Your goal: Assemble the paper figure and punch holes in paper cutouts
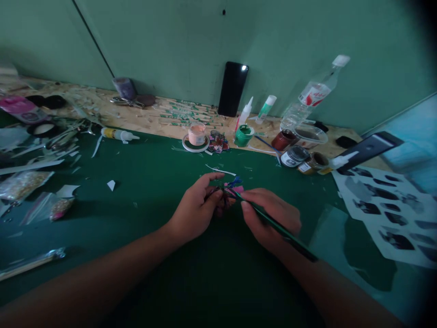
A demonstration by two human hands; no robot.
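Pinched between the fingers of my left hand [196, 205] is a small craft piece [235, 187] with pink, blue and dark parts. Its lower side is partly hidden by my fingers. My right hand [273, 212] grips a slim paintbrush [285, 234] with a dark handle, like a pen. The brush's green-looking tip meets or nearly meets the craft piece; contact is too small to tell. Beyond my hands stand an open jar of green paint [243, 136] and a jar of peach paint [197, 134], the latter on a white-rimmed lid [195, 148].
A dark phone [233, 89] leans on the wall, near glue bottles and a tilted plastic bottle [312, 95]. Several paint jars [294, 156] stand at right, beside printed sheets [389, 205]. Scraps, bead bags [23, 184] and a glue bottle [119, 135] lie left.
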